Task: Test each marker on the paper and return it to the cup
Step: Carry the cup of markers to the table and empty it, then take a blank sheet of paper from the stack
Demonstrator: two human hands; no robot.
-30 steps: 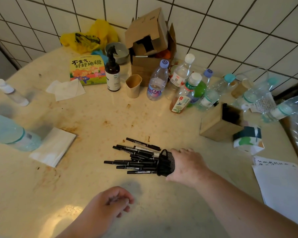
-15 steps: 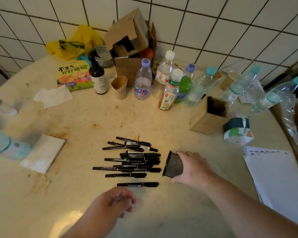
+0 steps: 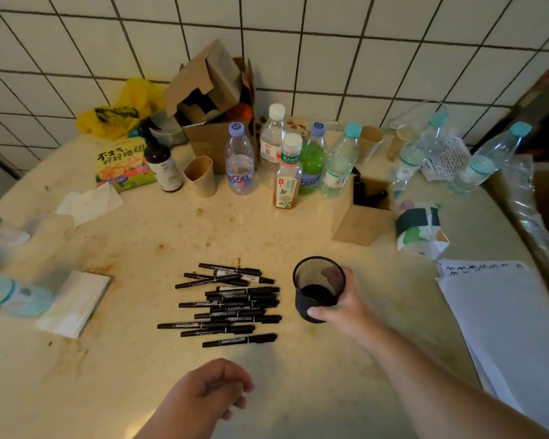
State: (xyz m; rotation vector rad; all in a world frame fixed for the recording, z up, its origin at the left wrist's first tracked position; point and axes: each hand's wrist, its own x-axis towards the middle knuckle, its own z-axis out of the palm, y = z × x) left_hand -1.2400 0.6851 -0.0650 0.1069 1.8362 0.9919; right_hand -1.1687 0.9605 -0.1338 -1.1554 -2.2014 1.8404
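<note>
**Cup upright, markers loose on the surface: handling notes**

Right hand [image 3: 339, 307] has its grip clamped on the black mesh cup [image 3: 319, 288], thumb on the near wall, fingers round the far side; cup stands mouth-up and looks empty, just right of the markers [image 3: 227, 304]; left hand [image 3: 211, 389] hovers low over the surface [image 3: 140, 236], fingers loosely curled, holding nothing.

Markers: a loose heap of slim black pens, caps on, lying roughly parallel, several crossed or stacked; paper [image 3: 501, 315] lies well to the right, a row of scribbles along its top edge.

Judgement on handling: each marker likely light, stiff, smooth plastic; round barrels may roll if nudged; take one from the edge of the heap, e.g. the nearest one lying apart, pinching mid-barrel; cap probably needs a second hand to pull off.

Cup: wire mesh, probably light and rigid, tips easily when empty; hold round the wall as now, or set it down steady before dropping pens in; no testing begun yet, as far as the heap shows.
</note>
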